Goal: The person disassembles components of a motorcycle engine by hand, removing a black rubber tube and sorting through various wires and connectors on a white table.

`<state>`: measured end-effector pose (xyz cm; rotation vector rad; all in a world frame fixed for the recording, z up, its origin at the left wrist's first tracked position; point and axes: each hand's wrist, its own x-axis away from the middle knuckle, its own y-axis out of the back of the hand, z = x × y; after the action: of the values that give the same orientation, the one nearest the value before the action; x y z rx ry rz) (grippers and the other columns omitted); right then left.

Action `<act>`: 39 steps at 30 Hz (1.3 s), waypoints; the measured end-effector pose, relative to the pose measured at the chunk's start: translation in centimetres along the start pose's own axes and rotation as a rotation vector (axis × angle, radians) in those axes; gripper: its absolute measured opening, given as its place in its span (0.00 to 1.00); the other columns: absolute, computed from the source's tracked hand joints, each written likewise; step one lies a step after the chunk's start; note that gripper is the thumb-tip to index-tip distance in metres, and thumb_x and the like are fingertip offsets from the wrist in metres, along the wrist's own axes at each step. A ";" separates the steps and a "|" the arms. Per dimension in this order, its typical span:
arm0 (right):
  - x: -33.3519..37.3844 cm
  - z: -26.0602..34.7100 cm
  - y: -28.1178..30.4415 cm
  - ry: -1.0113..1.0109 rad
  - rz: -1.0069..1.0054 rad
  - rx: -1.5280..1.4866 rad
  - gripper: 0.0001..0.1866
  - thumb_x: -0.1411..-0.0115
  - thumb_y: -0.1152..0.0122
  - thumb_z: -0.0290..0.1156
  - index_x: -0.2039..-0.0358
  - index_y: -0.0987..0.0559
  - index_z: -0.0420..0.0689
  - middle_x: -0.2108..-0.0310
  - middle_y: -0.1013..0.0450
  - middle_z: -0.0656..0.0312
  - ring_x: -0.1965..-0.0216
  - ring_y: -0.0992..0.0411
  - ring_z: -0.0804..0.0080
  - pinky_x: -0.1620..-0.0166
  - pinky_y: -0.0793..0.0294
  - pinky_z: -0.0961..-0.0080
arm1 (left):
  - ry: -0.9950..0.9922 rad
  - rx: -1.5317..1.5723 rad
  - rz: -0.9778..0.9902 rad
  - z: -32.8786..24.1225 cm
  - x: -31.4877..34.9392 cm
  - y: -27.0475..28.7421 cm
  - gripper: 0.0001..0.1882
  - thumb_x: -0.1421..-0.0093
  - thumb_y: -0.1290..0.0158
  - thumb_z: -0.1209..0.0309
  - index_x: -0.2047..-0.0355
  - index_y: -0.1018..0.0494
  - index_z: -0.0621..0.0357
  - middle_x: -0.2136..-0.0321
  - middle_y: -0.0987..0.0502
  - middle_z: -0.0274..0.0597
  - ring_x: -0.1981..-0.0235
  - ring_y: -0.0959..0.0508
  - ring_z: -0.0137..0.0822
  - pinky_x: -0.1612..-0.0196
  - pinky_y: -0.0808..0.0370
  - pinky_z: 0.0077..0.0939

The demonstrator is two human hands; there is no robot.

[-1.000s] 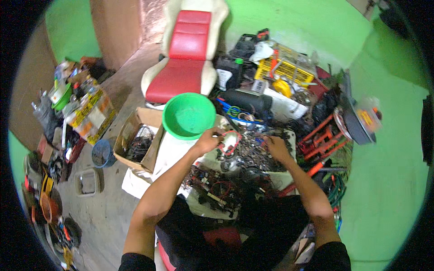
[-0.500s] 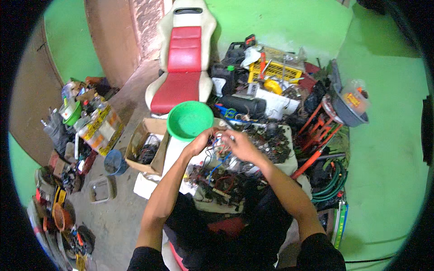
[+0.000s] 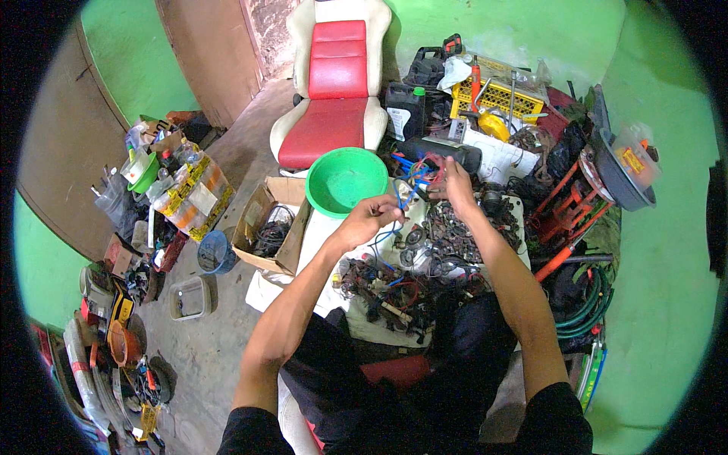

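Observation:
My left hand (image 3: 370, 218) is closed, its fingers pinching a blue wire (image 3: 410, 196) just right of the green basin. A loose end of that wire hangs down below the hand. To the right and slightly farther off, my right hand (image 3: 456, 186) is closed on a tangle of thin red wires (image 3: 434, 168), its fingers pointing up and partly hiding the grip. The blue wire stretches between both hands. Beneath them, a heap of small dark parts (image 3: 455, 227) covers the white surface, with more wires and connectors (image 3: 394, 296) piled nearer my legs.
The green basin (image 3: 347, 182) stands beside an open cardboard box (image 3: 262, 227) holding dark cables. A red and white seat (image 3: 334, 114) is behind. Yellow crate (image 3: 497, 102), black jug (image 3: 406, 110) and an orange stand (image 3: 572, 197) crowd the right. A blue bucket (image 3: 217, 252) stands left.
My hands have moved apart, the right one going up and to the right. The wires, bunched between them before, are now spread out. The whole view has shifted a little.

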<state>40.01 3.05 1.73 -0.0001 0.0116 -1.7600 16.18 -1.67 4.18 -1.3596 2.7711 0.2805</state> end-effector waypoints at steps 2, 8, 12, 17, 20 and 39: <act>-0.2 -2.0 -0.3 -0.208 0.032 0.019 0.34 0.35 0.63 0.57 0.42 0.47 0.40 0.51 0.38 0.46 0.67 0.27 0.59 0.68 0.22 0.64 | -0.026 0.013 -0.074 0.0 -0.2 0.6 0.11 0.36 0.51 0.66 0.63 0.28 0.61 0.69 0.22 0.37 0.71 0.30 0.24 0.64 0.33 0.21; 4.5 -7.2 -3.7 -0.188 0.947 0.654 0.32 0.39 0.56 0.39 0.36 0.46 0.41 0.38 0.44 0.51 0.41 0.42 0.59 0.42 0.39 0.63 | 0.007 0.280 -0.314 1.4 -1.6 2.1 0.13 0.36 0.51 0.63 0.57 0.30 0.59 0.65 0.23 0.38 0.64 0.27 0.27 0.64 0.32 0.22; 7.2 -5.3 -5.5 -0.098 0.925 0.676 0.19 0.40 0.50 0.36 0.49 0.29 0.43 0.51 0.30 0.52 0.49 0.32 0.56 0.48 0.34 0.65 | -0.008 0.356 -0.418 1.1 -2.6 2.7 0.13 0.36 0.52 0.63 0.56 0.31 0.58 0.63 0.24 0.38 0.61 0.27 0.29 0.60 0.31 0.25; 3.9 -4.8 -1.6 0.131 0.633 0.986 0.11 0.41 0.48 0.36 0.63 0.23 0.44 0.66 0.25 0.48 0.61 0.26 0.50 0.59 0.29 0.57 | -0.068 0.299 -0.630 1.7 -2.7 6.7 0.12 0.36 0.52 0.62 0.58 0.30 0.55 0.64 0.26 0.35 0.60 0.28 0.27 0.57 0.32 0.27; 2.1 -3.4 2.3 0.160 0.401 0.752 0.10 0.39 0.49 0.34 0.65 0.23 0.41 0.67 0.25 0.46 0.66 0.26 0.48 0.62 0.30 0.58 | -0.015 0.409 -0.752 2.4 -1.7 8.4 0.11 0.35 0.53 0.63 0.60 0.28 0.56 0.67 0.27 0.32 0.64 0.29 0.26 0.60 0.33 0.22; 7.6 -5.9 -4.7 0.048 0.801 0.850 0.32 0.44 0.41 0.44 0.42 0.36 0.44 0.45 0.37 0.41 0.43 0.38 0.49 0.41 0.39 0.62 | -0.239 0.493 -0.533 -6.6 -5.3 -1.2 0.13 0.37 0.50 0.69 0.58 0.32 0.67 0.63 0.22 0.48 0.66 0.22 0.32 0.61 0.23 0.24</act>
<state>33.93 -3.45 -4.18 0.5847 -0.6177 -0.8596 20.69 0.54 11.15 -1.6954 1.9970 -0.2322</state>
